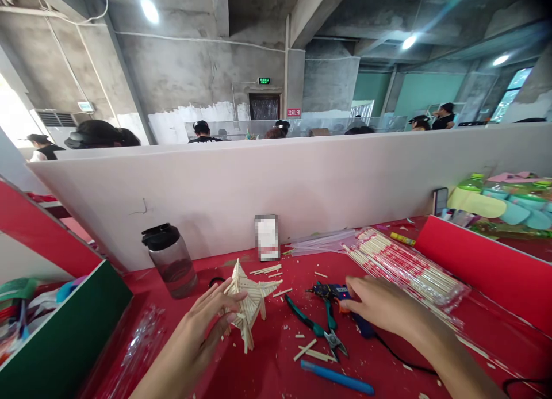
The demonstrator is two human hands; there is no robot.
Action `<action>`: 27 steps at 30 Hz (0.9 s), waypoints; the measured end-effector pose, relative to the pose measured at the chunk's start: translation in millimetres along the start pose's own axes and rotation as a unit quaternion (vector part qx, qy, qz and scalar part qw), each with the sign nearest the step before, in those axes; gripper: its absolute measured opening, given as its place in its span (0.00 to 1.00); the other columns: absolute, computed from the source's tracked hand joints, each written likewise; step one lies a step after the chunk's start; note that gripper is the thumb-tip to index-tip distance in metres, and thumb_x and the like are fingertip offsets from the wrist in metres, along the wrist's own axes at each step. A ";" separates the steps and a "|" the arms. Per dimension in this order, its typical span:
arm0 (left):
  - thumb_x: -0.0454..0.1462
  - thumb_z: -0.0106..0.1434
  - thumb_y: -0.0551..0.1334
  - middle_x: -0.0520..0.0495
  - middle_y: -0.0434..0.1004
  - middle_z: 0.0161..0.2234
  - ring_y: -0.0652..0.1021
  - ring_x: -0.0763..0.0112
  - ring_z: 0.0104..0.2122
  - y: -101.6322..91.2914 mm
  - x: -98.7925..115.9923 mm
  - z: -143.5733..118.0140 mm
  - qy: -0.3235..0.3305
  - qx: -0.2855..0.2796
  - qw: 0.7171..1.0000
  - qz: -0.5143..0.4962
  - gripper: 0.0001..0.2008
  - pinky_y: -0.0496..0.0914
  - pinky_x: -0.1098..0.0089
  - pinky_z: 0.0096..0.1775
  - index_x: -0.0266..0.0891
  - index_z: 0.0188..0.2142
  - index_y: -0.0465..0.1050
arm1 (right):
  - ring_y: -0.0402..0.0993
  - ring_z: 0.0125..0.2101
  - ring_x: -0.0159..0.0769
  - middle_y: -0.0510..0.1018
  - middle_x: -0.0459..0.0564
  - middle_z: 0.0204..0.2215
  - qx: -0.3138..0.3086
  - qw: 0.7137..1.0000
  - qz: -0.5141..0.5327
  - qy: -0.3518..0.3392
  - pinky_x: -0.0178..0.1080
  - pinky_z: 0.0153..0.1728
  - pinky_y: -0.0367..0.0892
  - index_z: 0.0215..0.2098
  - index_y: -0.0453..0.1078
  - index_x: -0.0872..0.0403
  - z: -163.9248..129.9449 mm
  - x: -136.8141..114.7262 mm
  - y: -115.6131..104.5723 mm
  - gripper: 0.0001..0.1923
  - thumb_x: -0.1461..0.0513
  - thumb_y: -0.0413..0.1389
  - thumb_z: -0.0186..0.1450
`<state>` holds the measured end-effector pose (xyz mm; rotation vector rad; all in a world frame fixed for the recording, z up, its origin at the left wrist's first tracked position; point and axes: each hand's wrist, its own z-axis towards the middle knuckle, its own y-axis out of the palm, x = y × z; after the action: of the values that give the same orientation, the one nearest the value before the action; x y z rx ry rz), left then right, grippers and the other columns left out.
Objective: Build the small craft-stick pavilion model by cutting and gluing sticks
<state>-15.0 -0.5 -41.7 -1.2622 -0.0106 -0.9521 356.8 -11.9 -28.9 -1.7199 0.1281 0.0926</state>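
Left hand (206,324) at seven o'clock, fingers wrapped around the wooden stick model (249,300) on the red table (276,370). Green-handled pliers (318,329) lie centre. Right hand (379,304), four o'clock, fingers curled onto the glue gun (340,294); grip unclear.

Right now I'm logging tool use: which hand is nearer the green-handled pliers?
Right. The right hand rests just right of the green-handled pliers, on a blue tool; the left hand holds the stick model farther left.

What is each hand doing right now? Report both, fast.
Left hand: fingers curled around the stick model, holding it.
Right hand: resting on the glue gun; whether it grips it cannot be told.
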 end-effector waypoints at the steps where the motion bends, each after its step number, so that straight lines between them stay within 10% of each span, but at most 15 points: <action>1: 0.42 0.73 0.54 0.44 0.76 0.59 0.68 0.55 0.65 0.5 -1.3 0.2 0.010 -0.002 1.000 0.014 0.12 0.68 0.51 0.61 0.48 0.49 0.75 | 0.79 0.37 0.48 0.81 0.53 0.33 0.027 0.999 0.028 -0.026 0.39 0.32 0.63 0.37 0.73 0.53 -4.8 -8.8 -5.1 0.06 0.59 0.57 0.69; 11: 0.37 0.72 0.58 0.46 0.80 0.54 0.65 0.57 0.67 -0.5 14.7 6.3 0.069 0.017 0.997 0.035 0.09 0.62 0.44 0.65 0.47 0.40 0.79 | 0.78 0.41 0.35 0.80 0.46 0.43 0.154 0.898 0.236 -0.337 0.34 0.43 0.68 0.48 0.73 0.49 -18.5 -113.5 6.5 0.09 0.65 0.61 0.69; 27: 0.37 0.71 0.59 0.49 0.81 0.49 0.75 0.61 0.58 17.0 6.5 4.3 0.067 0.092 0.992 0.045 0.07 0.61 0.46 0.65 0.48 0.41 0.77 | 0.75 0.36 0.34 0.78 0.47 0.36 0.215 0.856 0.280 -0.376 0.34 0.40 0.68 0.39 0.73 0.52 0.3 -139.4 35.7 0.04 0.66 0.57 0.71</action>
<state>1.6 -1.1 -50.4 -1.0198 0.0633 -0.9340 213.8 -12.5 -45.1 -1.0521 0.0548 1.0791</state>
